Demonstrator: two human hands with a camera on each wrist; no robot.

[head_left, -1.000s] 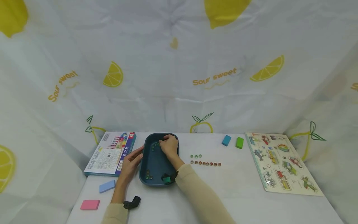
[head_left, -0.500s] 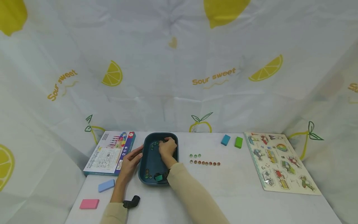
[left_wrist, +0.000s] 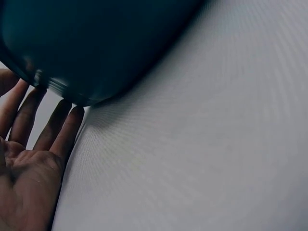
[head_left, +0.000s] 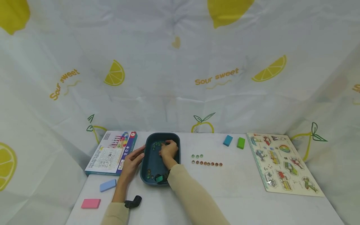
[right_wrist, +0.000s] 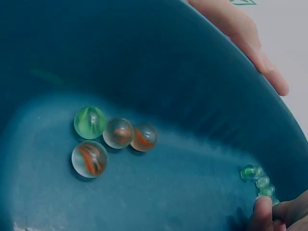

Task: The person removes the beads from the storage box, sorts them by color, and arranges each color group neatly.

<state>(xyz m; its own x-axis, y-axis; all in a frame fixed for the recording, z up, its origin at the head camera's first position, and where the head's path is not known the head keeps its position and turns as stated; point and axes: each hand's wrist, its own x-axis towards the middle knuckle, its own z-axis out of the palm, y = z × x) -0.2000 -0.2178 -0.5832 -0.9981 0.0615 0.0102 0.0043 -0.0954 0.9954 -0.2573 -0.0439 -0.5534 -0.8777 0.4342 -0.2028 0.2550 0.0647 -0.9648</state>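
Note:
The dark blue tray [head_left: 154,160] stands on the white table, with glass marbles inside it. My left hand [head_left: 132,162] steadies it from the left; in the left wrist view, fairly straight fingers [left_wrist: 70,129] touch its outer wall. My right hand [head_left: 168,151] reaches into the far half, fingers bent beside several green marbles [right_wrist: 263,182]. Thumb and finger come close together there, and I cannot tell whether a marble is between them. At the near end lie a green marble [right_wrist: 90,122] and 3 clear marbles with orange swirls [right_wrist: 89,159].
Right of the tray are a row of 3 green marbles [head_left: 197,156] and a longer row of reddish-brown marbles [head_left: 208,163]. Blue [head_left: 227,140] and green blocks [head_left: 241,143] stand behind. A picture puzzle board [head_left: 284,164] lies right, a flat box [head_left: 111,153] left, near light blue [head_left: 107,185] and pink blocks [head_left: 91,203].
My right hand has drawn slightly back toward me inside the tray, and its forearm has shifted left. My left hand stays at the tray's side. The marble rows look unchanged.

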